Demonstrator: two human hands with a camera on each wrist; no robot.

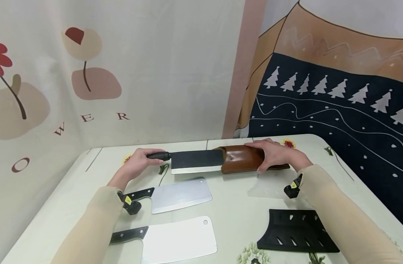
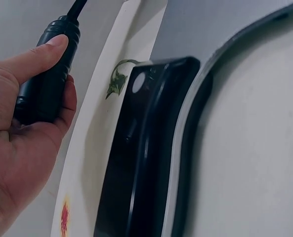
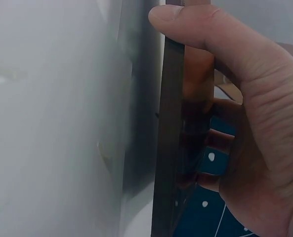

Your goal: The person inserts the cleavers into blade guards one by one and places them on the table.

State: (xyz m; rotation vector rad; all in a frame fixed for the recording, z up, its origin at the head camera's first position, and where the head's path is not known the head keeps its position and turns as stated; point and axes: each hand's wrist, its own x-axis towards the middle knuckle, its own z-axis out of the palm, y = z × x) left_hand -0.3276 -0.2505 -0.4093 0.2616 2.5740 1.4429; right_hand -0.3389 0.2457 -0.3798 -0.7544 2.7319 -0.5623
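Knife [image 1: 197, 159] and brown sheath [image 1: 242, 158] lie end to end at the far side of the counter [image 1: 234, 212], blade pointing right, its far end out of sight within the sheath's mouth. How deep it sits, cannot tell.

Left hand [image 1: 140, 160] grips the knife's black handle: thumb laid along it, fingers curled round behind. Well back from the blade, likely for steering without touching metal. The pale edge faces the person.

Right hand [image 1: 275, 152] spans the sheath towards its closed end, thumb on the near edge, fingers over the far side, pinching it between. Probably held there to steady it and keep skin away from the mouth. Whether the sheath touches the counter, cannot tell.

Middle cleaver [image 1: 182, 196] and nearer cleaver [image 1: 179, 240] lie flat, handles left, probably to suit a left-hand grip. To the right, a clear cover [image 1: 265, 187] lies just below the sheath; a slotted black cover [image 1: 295, 231] nearer the person. Blades left, covers right: seemingly sorted by hand.
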